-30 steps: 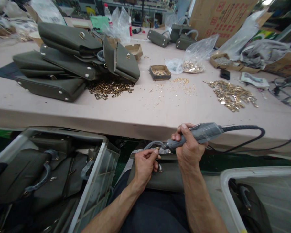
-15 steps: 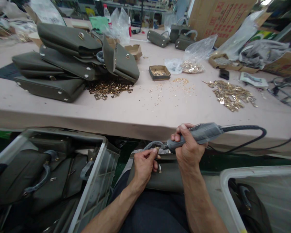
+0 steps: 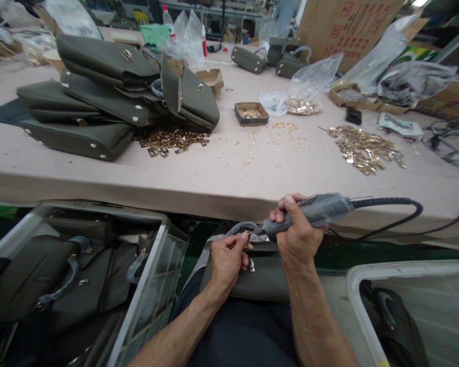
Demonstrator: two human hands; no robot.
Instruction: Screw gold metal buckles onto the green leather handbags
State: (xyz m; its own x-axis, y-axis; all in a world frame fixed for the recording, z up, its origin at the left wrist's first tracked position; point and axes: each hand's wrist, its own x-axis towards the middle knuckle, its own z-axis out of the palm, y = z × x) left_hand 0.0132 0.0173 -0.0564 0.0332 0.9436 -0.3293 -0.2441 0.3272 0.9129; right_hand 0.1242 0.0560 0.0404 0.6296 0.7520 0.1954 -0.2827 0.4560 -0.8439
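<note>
My right hand (image 3: pixel 296 224) is wrapped round a grey corded electric screwdriver (image 3: pixel 325 208), held nearly level with its tip pointing left. The tip meets a small gold metal fitting (image 3: pixel 248 233) pinched between the thumb and fingers of my left hand (image 3: pixel 229 255). Under both hands an olive-green handbag (image 3: pixel 265 278) rests on my lap, its handle (image 3: pixel 241 225) wrapped in clear plastic. A gold clasp (image 3: pixel 252 265) shows on the bag's front, just below my left fingertips. My fingers partly hide the fitting, so I cannot tell how it joins the bag.
On the table (image 3: pixel 199 178) lie stacked handbags (image 3: pixel 99 102), dark metal pieces (image 3: pixel 172 140), gold plates (image 3: pixel 367 148) and a small box of screws (image 3: pixel 251 114). Crates stand at my left (image 3: pixel 153 275) and right (image 3: pixel 352 285), both holding bags. The screwdriver's cord (image 3: pixel 390 203) loops right.
Both hands and the screwdriver keep almost the same position. The view has shifted very slightly.
</note>
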